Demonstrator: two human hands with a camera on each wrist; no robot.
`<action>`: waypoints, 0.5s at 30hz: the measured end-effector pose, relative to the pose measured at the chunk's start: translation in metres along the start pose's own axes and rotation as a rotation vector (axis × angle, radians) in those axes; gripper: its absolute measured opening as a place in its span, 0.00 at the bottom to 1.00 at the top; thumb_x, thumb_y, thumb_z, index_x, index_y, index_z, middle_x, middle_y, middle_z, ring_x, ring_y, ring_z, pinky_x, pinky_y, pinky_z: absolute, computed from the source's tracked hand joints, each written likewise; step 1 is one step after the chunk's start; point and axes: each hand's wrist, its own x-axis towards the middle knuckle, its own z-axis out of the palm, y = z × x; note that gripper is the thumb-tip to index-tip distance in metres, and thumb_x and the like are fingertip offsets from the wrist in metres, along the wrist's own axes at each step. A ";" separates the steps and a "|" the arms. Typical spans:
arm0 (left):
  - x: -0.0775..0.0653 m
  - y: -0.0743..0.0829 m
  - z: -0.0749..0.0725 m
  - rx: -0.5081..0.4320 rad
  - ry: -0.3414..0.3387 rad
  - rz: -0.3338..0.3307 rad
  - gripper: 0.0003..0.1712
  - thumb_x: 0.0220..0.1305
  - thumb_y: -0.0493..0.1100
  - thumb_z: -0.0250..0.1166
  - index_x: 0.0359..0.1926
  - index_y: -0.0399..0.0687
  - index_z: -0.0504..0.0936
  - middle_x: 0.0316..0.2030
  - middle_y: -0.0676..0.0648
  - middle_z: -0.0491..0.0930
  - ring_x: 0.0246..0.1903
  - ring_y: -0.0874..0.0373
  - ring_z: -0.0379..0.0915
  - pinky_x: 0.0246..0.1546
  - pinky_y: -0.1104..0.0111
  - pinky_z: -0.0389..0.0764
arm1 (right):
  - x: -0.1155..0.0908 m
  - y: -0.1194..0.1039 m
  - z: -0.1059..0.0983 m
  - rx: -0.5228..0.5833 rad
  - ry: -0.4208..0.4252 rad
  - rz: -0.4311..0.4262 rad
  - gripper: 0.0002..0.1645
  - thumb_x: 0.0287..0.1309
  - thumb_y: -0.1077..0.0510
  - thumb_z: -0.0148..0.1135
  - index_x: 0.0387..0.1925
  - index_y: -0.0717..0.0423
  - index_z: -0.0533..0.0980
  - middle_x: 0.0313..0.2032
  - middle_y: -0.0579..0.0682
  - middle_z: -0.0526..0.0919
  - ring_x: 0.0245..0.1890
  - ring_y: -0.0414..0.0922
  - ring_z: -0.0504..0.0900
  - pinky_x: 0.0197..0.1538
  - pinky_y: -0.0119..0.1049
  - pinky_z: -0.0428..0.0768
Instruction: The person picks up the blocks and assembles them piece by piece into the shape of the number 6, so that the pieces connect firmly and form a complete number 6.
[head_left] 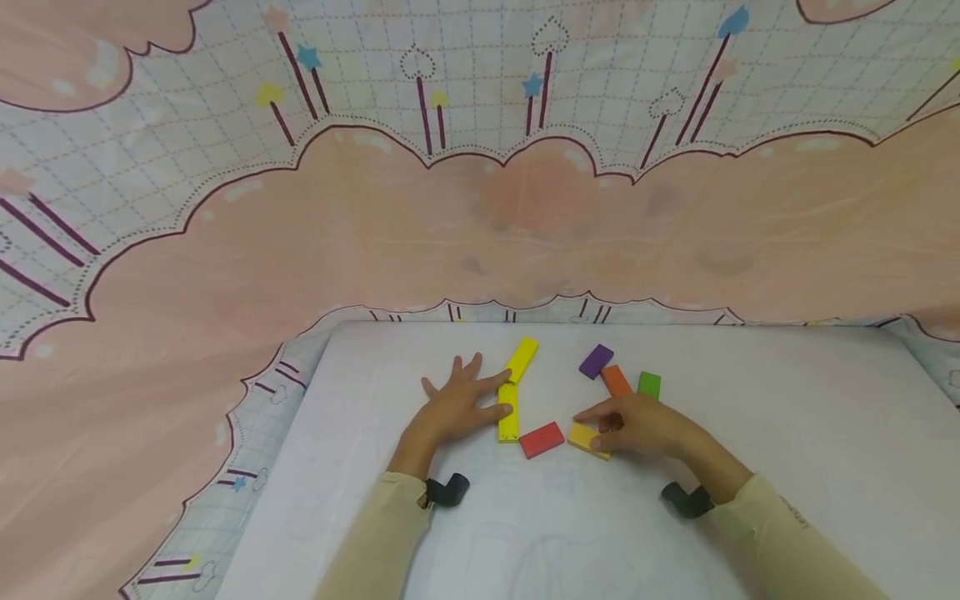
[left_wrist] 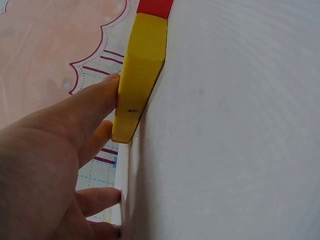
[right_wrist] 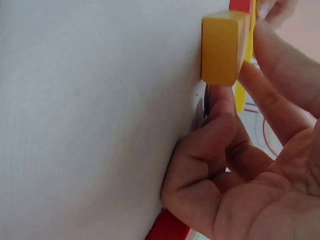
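Two yellow blocks meet end to end: a near one (head_left: 507,423) and a tilted far one (head_left: 522,358). My left hand (head_left: 456,407) reaches them from the left, fingers spread. Its thumb rests on the near yellow block and its index fingertip lies at the joint. A red block (head_left: 542,440) lies right of the near yellow one. Farther right, my right hand (head_left: 647,427) pinches an orange-yellow block (right_wrist: 220,50) between thumb and index finger, its other fingers curled against the table. A small gap separates this block from the red one.
Behind the right hand lie a purple block (head_left: 596,362), an orange block (head_left: 617,381) and a green block (head_left: 649,385), partly covered by the hand. A red piece (right_wrist: 170,227) shows below the right hand. A patterned cloth (head_left: 450,225) hangs behind the white table (head_left: 787,400).
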 end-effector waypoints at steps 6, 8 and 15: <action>0.000 0.000 0.000 -0.002 -0.003 0.001 0.37 0.66 0.68 0.61 0.74 0.79 0.65 0.82 0.44 0.47 0.81 0.36 0.31 0.65 0.20 0.30 | -0.001 0.001 -0.001 0.036 -0.001 0.026 0.26 0.53 0.56 0.78 0.56 0.38 0.85 0.32 0.46 0.78 0.36 0.44 0.75 0.35 0.33 0.76; 0.000 0.000 0.001 0.000 -0.004 0.001 0.37 0.66 0.68 0.61 0.74 0.79 0.65 0.82 0.44 0.47 0.81 0.36 0.31 0.65 0.20 0.30 | 0.000 0.001 0.000 0.029 0.004 0.028 0.26 0.53 0.57 0.78 0.55 0.38 0.85 0.32 0.46 0.77 0.36 0.44 0.75 0.35 0.34 0.77; 0.001 -0.001 0.002 0.007 -0.003 -0.004 0.37 0.66 0.68 0.62 0.74 0.80 0.64 0.82 0.45 0.48 0.81 0.36 0.31 0.65 0.20 0.30 | 0.001 0.001 0.000 0.012 0.012 0.028 0.25 0.53 0.56 0.77 0.55 0.37 0.86 0.31 0.46 0.77 0.35 0.44 0.74 0.35 0.34 0.76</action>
